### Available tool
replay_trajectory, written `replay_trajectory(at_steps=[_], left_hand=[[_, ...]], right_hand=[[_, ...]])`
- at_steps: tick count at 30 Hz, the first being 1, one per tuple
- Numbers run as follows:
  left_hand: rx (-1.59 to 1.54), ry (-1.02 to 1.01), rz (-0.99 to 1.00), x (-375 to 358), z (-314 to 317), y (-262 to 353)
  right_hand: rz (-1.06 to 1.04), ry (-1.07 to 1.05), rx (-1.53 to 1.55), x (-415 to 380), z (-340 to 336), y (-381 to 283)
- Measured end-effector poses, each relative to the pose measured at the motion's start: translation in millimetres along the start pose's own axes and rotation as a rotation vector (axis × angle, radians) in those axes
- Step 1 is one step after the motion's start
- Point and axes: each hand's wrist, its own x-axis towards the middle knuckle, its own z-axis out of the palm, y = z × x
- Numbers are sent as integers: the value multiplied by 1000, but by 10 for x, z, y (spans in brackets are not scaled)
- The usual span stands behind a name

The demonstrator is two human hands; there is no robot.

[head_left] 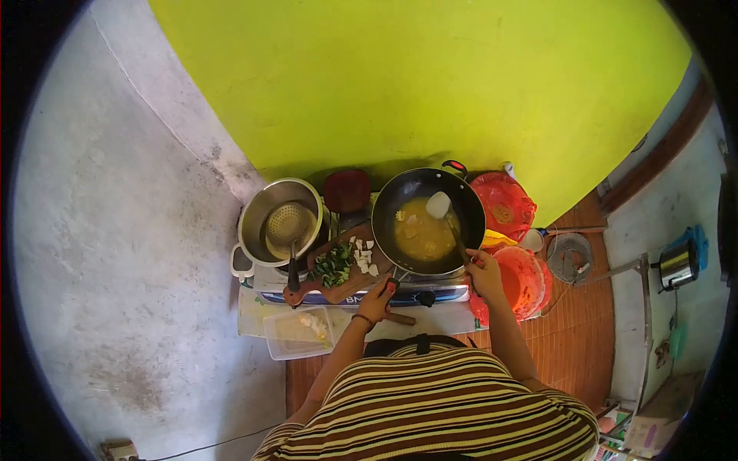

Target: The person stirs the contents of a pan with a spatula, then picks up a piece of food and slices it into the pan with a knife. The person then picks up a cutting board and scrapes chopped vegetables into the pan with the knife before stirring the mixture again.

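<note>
Two hands are busy at a small stove [361,295] set low against a lime-green wall [415,77]. The right hand [484,274] has its grip clamped on the dark handle of a ladle [440,204], whose pale bowl sits over the far side of the wok [427,219] — a black pan holding yellow liquid with a few pale pieces floating in it. The left hand [377,301] rests at the wok handle [390,286], right at the front edge of the stove; its fingers curl there, but whether they are actually closed on the handle cannot be told from this height.

Just left of the wok lies a wooden cutting board [338,276] carrying chopped greens [332,265] and white slices [363,257]. Beyond it stands a steel pot [261,201] with a perforated strainer [288,223] inside, its black handle sticking out toward the board. A clear plastic container [296,332] sits in front of the stove — well left of the left hand. On the right, red plastic baskets [511,203] crowd beside the wok.
</note>
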Motion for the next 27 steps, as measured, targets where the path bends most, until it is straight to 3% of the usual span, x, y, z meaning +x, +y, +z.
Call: replay_trajectory(at_steps=[11, 17, 20, 23, 27], left_hand=[[8, 50, -11, -19, 43, 21], [-92, 55, 4, -9, 76, 3], [-61, 37, 16, 35, 35, -70], [-33, 46, -19, -41, 50, 40], [-70, 34, -4, -20, 50, -21]], right_hand=[[61, -12, -56, 35, -196, 158], [134, -50, 70, 128, -217, 107], [114, -82, 111, 136, -276, 72], [-47, -104, -36, 79, -360, 90], [23, -169, 52, -22, -492, 39]])
